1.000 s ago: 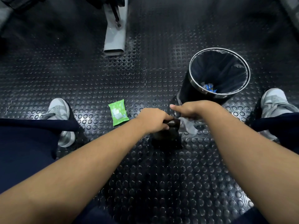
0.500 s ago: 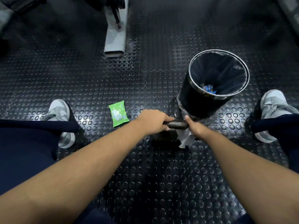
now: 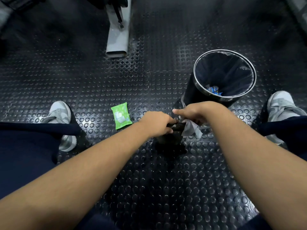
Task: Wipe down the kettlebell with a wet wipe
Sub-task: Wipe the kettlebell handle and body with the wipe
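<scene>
Since half a second back, my right hand has come up from the right end of the handle and rolled over the top of it, so the back of the hand faces the camera and the thumb sticks out to the left. The left hand hasn't budged.

Head cam, the only view I've got: the kettlebell sits on the studded rubber floor between my feet, just in front of the bin. It's black on black, so the body is mostly a dark blob and only a short bit of the handle shows between my hands. My left hand is wrapped around the left side of that handle, fingers curled right under it. The right hand has its fingers bunched down on the wet wipe, pressing it against the right side of the handle, and the crumpled white tail of the wipe hangs out below.

Off to the left of the kettlebell, near my left hand but not touching it, the green pack of wipes lies flat on the floor. The bin has a black liner and a blue wrapper at the bottom. A grey shoe sits out on the left, and a grey machine foot is at the top.
</scene>
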